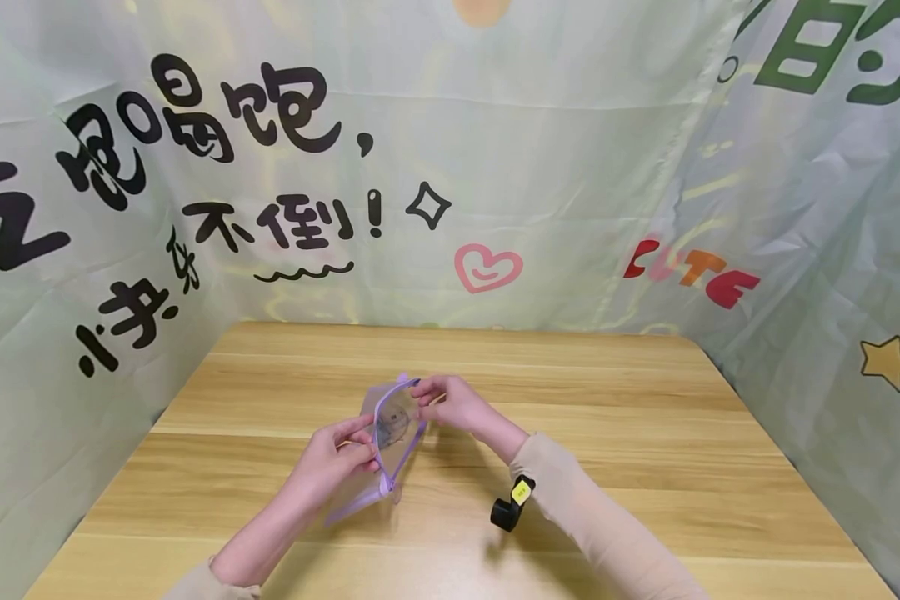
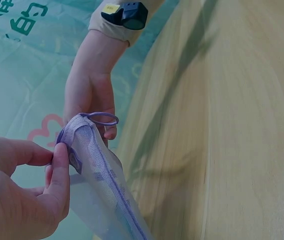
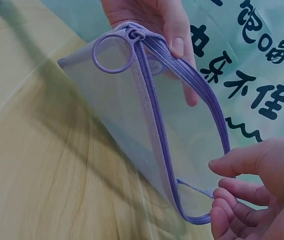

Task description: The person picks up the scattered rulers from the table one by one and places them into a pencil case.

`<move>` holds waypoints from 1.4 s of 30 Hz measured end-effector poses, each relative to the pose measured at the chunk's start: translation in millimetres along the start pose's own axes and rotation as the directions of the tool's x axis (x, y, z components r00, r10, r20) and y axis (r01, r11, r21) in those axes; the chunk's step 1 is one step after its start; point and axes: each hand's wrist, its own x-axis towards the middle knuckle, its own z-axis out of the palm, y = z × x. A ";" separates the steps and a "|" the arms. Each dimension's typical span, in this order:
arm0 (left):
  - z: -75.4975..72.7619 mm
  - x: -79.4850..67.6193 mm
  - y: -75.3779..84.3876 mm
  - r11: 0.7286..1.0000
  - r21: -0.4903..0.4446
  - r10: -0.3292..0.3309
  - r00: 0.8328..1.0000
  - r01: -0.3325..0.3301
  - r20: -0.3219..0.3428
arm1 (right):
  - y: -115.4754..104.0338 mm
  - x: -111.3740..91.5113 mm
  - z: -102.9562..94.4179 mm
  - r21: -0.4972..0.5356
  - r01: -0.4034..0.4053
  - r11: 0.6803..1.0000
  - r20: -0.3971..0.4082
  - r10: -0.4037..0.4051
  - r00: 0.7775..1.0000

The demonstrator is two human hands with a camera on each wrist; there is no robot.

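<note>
A translucent zipper pouch with purple trim is held up over the table, its zipped mouth spread apart. My left hand pinches one side of the mouth between thumb and fingers; the left wrist view shows this left hand at the purple edge. At the far end of the mouth, my right hand holds the rim with bent fingers. A purple ring pull hangs at the zipper's near end in the right wrist view. A greyish patch shows within the mouth; whether print or contents, I cannot tell.
The pouch is above a wooden table. Printed cloth hangs along the back and both sides. A small black camera with a yellow label is strapped at the right sleeve.
</note>
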 end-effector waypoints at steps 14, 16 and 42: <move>8.6 3.1 -0.1 1.000 -0.012 0.006 1.000 -0.005 0.004 | 2.7 -8.8 -9.1 -0.009 -0.007 1.000 -0.007 0.007 1.000; 10.8 3.9 -0.4 1.000 -0.009 0.013 1.000 -0.013 0.006 | 4.0 -11.5 -10.6 -0.004 -0.010 1.000 -0.007 0.010 1.000; 33.2 16.6 -22.6 0.995 0.086 0.037 0.998 -0.041 0.048 | 18.4 -50.2 -38.5 -0.027 0.030 0.999 0.010 -0.029 1.000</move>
